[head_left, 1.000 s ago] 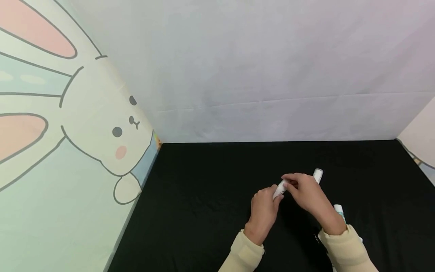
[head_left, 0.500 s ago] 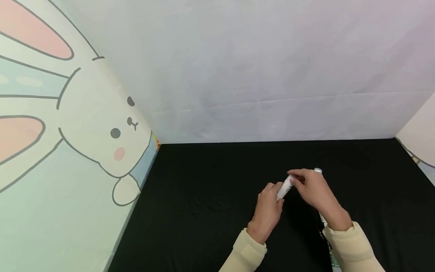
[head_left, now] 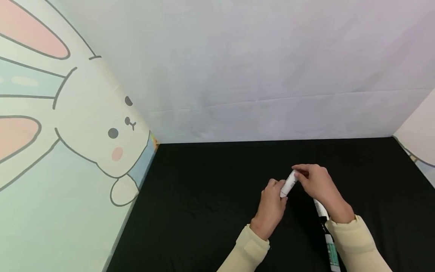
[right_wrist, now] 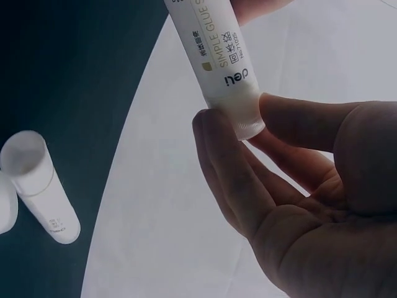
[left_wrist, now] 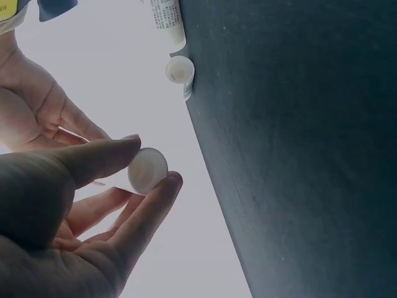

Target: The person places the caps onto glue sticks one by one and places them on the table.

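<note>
A white glue stick, printed "deli" and "SIMPLE GLUE" in the right wrist view, is held tilted above the black table between both hands. My left hand pinches its lower end between thumb and fingers; that round end faces the left wrist camera. Thumb and fingertips of my right hand pinch the opposite, ribbed end. Under and beside the right forearm lie a white tube and a white tube with a teal label, both partly hidden by the arm.
Another white tube with a hollow-looking end is on the black cloth in the right wrist view. Beside it, a white thing is cut off by the frame edge. A pale wall rises behind the table.
Both hands have shifted right and farther away with the glue stick between them. The right hand now hides the white tube that showed behind it. More of the tubes beside the right forearm shows.
</note>
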Motion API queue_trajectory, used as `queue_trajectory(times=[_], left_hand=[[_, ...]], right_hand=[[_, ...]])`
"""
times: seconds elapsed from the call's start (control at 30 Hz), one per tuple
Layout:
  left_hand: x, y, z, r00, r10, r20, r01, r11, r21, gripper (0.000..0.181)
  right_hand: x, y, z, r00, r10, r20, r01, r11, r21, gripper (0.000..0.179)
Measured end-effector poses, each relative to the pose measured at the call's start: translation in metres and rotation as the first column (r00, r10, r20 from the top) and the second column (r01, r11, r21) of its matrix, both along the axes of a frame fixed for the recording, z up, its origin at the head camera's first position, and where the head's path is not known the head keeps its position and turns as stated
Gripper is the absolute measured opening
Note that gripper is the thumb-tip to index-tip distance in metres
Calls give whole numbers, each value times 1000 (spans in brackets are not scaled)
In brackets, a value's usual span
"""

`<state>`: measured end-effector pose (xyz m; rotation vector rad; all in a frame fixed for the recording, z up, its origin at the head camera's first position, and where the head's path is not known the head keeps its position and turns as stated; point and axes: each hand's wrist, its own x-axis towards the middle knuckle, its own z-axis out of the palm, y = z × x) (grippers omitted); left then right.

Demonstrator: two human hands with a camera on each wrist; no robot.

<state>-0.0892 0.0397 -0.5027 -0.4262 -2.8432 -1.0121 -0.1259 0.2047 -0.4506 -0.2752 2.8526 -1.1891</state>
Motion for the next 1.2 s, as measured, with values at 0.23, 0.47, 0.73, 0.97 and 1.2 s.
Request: queue_trajectory(times=[0.23, 0.47, 0.73, 0.97, 1.2], left_hand=[[-6, 8, 0, 1000, 10, 30, -10, 1000, 4, 47], [-12, 16, 0, 999, 10, 47, -10, 1000, 1, 46], [-19, 23, -3, 998, 14, 65, -14, 1000, 4, 45], [-26, 29, -6, 995, 30, 92, -30, 1000, -3, 44], [-33, 36, -10, 995, 35, 98, -32, 999, -27, 43]], right_hand=[[-9, 9, -2, 999, 0, 37, -1, 1000, 10, 33], [-16, 13, -4, 999, -7, 50, 7, 1000, 7, 34], [-27, 19, -8, 999, -10, 33, 9, 999, 40, 30], [-38, 19, -13, 999, -15, 49, 12, 997, 70, 28], [-46, 21, -18, 997, -19, 70, 14, 997, 73, 29]])
